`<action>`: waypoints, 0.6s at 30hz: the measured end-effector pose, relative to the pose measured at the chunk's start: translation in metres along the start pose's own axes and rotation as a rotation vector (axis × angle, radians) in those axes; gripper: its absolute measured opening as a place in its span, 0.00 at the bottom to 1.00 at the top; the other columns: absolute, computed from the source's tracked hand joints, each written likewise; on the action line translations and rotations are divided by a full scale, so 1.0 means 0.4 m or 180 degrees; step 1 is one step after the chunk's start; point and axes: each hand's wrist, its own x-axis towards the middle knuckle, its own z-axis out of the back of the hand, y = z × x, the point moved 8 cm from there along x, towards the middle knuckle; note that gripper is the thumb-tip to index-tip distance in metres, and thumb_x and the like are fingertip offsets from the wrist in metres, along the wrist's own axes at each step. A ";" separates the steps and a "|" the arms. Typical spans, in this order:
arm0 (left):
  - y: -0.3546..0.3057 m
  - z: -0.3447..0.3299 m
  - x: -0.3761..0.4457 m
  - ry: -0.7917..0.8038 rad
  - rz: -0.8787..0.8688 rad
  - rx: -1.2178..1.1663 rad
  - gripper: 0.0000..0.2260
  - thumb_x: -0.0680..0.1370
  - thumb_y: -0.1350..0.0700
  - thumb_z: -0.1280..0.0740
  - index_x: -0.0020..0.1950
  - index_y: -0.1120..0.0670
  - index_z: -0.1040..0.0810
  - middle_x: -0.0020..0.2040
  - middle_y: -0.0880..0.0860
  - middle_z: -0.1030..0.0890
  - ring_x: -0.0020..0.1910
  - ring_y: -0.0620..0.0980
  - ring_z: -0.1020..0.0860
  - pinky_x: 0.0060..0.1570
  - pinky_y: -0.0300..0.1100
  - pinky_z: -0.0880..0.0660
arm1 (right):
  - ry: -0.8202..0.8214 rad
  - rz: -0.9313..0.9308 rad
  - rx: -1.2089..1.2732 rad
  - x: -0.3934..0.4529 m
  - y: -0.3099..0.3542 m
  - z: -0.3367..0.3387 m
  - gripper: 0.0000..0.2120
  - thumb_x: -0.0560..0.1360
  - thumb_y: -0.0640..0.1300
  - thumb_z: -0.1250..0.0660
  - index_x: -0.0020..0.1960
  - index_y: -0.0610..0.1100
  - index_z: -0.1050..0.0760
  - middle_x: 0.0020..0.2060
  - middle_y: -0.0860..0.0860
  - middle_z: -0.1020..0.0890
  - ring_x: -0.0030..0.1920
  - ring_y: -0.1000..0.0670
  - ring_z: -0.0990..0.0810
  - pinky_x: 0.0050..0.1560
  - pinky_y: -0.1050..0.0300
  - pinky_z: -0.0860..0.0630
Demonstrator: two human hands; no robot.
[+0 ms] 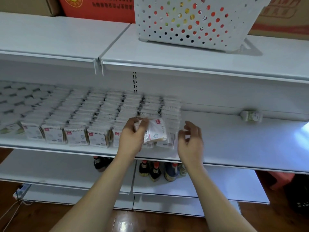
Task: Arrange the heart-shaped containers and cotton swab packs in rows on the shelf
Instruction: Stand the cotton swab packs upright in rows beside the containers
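Your left hand [133,134]: bare, no glove, ring or watch showing. Your right hand [190,141]: bare likewise, wrist unadorned. Both your forearms: bare right down to the lower frame edge, with no sleeve or cuff in view. Fingernails: too blurred to tell.

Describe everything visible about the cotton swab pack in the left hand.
The cotton swab pack is a flat, squarish packet in clear plastic with a white printed card, a small red mark near its top and a ring-shaped graphic. It is tilted, held above the front end of the rightmost row on the middle shelf. The left hand grips its left edge; the right hand hovers beside it, apart. Print is too blurred to read.
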 end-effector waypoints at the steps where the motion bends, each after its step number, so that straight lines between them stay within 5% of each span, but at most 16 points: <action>1: -0.003 -0.005 0.003 0.0041 -0.0115 0.0117 0.14 0.79 0.42 0.34 0.57 0.51 0.24 0.30 0.48 0.30 0.24 0.44 0.34 0.27 0.41 0.34 | -0.0018 0.0229 0.0072 0.007 0.034 0.015 0.18 0.77 0.50 0.37 0.65 0.46 0.24 0.57 0.52 0.24 0.52 0.50 0.21 0.46 0.68 0.28; 4: -0.020 -0.032 0.006 0.0212 -0.0399 0.0529 0.14 0.77 0.40 0.31 0.51 0.50 0.22 0.31 0.47 0.25 0.27 0.43 0.31 0.30 0.40 0.32 | 0.0628 0.1152 -0.0211 0.015 0.129 0.002 0.22 0.74 0.55 0.35 0.64 0.46 0.21 0.60 0.51 0.20 0.62 0.49 0.25 0.60 0.57 0.27; 7: -0.039 -0.057 0.001 0.0361 -0.0599 0.0797 0.11 0.78 0.41 0.33 0.46 0.47 0.23 0.31 0.45 0.25 0.28 0.40 0.28 0.31 0.36 0.32 | 0.1377 0.1162 -0.0421 0.013 0.126 -0.019 0.23 0.73 0.56 0.33 0.65 0.48 0.21 0.61 0.53 0.20 0.62 0.52 0.24 0.63 0.54 0.25; 10: -0.034 -0.064 0.009 0.0372 -0.0580 0.0786 0.10 0.81 0.45 0.36 0.44 0.47 0.23 0.33 0.44 0.23 0.32 0.39 0.25 0.34 0.40 0.30 | 0.1320 0.0931 -0.0324 0.022 0.097 0.000 0.15 0.73 0.51 0.26 0.58 0.48 0.19 0.52 0.56 0.18 0.50 0.55 0.20 0.52 0.54 0.21; 14: -0.003 -0.067 0.014 0.0511 -0.0141 0.0228 0.04 0.81 0.51 0.33 0.52 0.51 0.22 0.39 0.51 0.24 0.29 0.46 0.25 0.27 0.46 0.23 | 0.1062 0.0364 0.0175 0.031 0.052 0.034 0.06 0.73 0.47 0.28 0.49 0.54 0.22 0.41 0.60 0.19 0.43 0.56 0.21 0.46 0.58 0.23; 18: 0.008 -0.071 0.007 0.0635 0.0217 -0.0422 0.09 0.81 0.58 0.34 0.61 0.53 0.25 0.55 0.52 0.21 0.44 0.49 0.18 0.37 0.55 0.17 | 0.0915 -0.0432 0.1145 0.038 0.027 0.054 0.10 0.81 0.37 0.36 0.54 0.52 0.22 0.50 0.52 0.20 0.46 0.53 0.19 0.45 0.56 0.18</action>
